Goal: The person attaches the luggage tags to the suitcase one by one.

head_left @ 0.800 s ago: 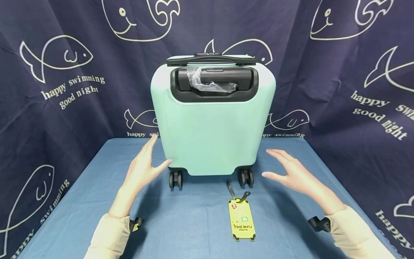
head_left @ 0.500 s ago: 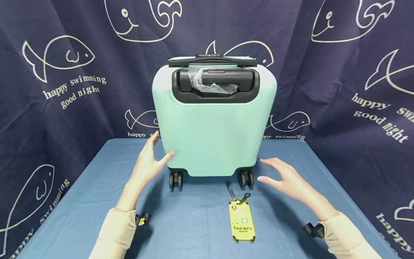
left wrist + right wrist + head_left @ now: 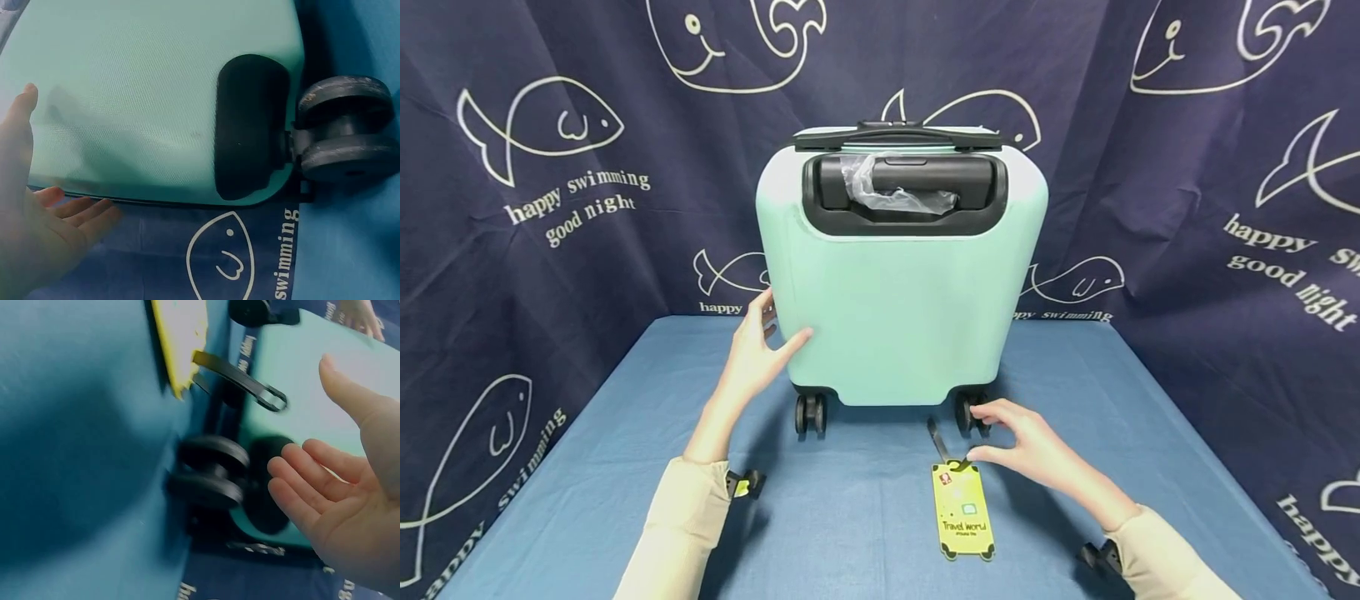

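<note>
A mint-green suitcase point(image 3: 891, 325) stands upright on its wheels, with a black carry handle point(image 3: 898, 137) on top and clear plastic film point(image 3: 887, 193) round the recessed pull handle. My left hand point(image 3: 752, 354) is at its lower left side, fingers spread and relaxed, thumb in front of the shell. In front lies a yellow luggage tag point(image 3: 962, 512) printed "Travel World", with a black strap point(image 3: 234, 375) ending in a buckle. My right hand point(image 3: 1030, 443) reaches in beside the strap, thumb and fingers apart. In the right wrist view its palm point(image 3: 350, 506) faces the suitcase and holds nothing.
A blue cloth point(image 3: 842, 517) covers the table. Dark curtains point(image 3: 700, 217) with white fish and whale drawings surround the back and sides. Black double wheels point(image 3: 810, 413) carry the suitcase. A small black device point(image 3: 748, 483) sits at my left cuff.
My right hand has moved left and down to the tag's strap. My left hand has moved slightly up and right, closer to the suitcase's side. The suitcase and tag stay in place.
</note>
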The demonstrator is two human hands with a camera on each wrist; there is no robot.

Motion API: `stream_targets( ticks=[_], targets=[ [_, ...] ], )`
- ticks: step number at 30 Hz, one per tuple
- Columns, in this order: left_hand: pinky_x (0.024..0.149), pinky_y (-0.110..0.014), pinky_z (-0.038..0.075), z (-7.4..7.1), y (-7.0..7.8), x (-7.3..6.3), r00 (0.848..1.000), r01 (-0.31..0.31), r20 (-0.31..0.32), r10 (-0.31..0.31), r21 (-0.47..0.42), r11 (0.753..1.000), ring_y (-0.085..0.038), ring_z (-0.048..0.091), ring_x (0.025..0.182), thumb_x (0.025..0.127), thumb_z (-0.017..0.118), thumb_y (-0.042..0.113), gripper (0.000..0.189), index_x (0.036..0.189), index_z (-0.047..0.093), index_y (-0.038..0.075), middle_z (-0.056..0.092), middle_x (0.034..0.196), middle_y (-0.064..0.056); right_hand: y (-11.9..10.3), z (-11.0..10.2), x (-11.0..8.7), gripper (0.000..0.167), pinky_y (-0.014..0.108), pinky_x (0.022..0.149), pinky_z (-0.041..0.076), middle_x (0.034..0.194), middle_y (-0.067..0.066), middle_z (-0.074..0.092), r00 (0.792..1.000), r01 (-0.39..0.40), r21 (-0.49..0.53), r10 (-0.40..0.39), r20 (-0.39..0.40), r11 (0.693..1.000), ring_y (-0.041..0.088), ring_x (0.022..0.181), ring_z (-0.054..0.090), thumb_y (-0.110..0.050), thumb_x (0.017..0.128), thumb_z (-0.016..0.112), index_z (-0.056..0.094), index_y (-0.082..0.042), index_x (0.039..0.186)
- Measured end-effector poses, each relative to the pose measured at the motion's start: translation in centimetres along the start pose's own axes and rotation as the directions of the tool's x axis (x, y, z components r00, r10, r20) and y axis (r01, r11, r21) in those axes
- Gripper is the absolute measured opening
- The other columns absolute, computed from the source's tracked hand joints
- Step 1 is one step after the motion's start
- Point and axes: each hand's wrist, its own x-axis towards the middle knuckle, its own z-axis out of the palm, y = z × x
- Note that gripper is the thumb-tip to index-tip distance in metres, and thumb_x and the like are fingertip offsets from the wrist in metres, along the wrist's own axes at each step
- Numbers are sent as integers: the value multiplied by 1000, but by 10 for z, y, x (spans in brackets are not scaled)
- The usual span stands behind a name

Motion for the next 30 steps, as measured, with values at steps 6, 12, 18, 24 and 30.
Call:
stream_targets(
  ticks=[6, 12, 18, 24, 30],
  targets=[
    [108, -44, 34, 4, 1, 8, 1000, -30, -5, 30, -47, 998, -26, 41, 130, 79, 74, 40, 92, 148, 18, 14, 41, 140, -14, 0, 16, -2, 51, 39, 83, 52, 109, 8, 66, 995, -76, 50, 73, 67, 996, 25, 96, 64, -34, 76, 76, 62, -5, 115],
    [106, -46, 34, 9, 3, 11, 1000, -14, -7, 14, -11, 1000, -25, 38, 130, 76, 74, 44, 102, 151, 9, 19, 34, 145, -12, 0, 24, -5, 46, 32, 79, 52, 105, 6, 67, 979, -171, 58, 163, 119, 984, 22, 93, 63, -32, 76, 77, 65, -5, 111],
    [106, -47, 32, 14, 3, 11, 1000, 5, -27, -4, 44, 999, -25, 36, 132, 72, 76, 49, 107, 151, 8, 26, 33, 148, -8, 4, 29, -7, 37, 25, 68, 51, 91, -2, 68, 961, -241, 45, 232, 152, 969, 7, 77, 60, -31, 74, 78, 68, -8, 102],
    [106, -48, 32, 15, 3, 9, 999, 37, -35, -36, 30, 999, -25, 36, 134, 72, 75, 52, 102, 150, 14, 30, 33, 149, -4, 9, 34, -9, 29, 20, 57, 47, 79, -4, 63, 965, -219, 81, 204, 163, 972, 2, 65, 54, -26, 73, 79, 69, -8, 94],
    [105, -47, 34, 12, 3, 7, 999, 40, -32, -40, 24, 999, -25, 38, 133, 72, 75, 53, 99, 149, 16, 32, 36, 147, -4, 10, 41, -9, 32, 20, 53, 43, 81, -1, 58, 952, -250, 89, 228, 204, 964, 4, 62, 49, -31, 73, 79, 70, -10, 95]
  ],
)
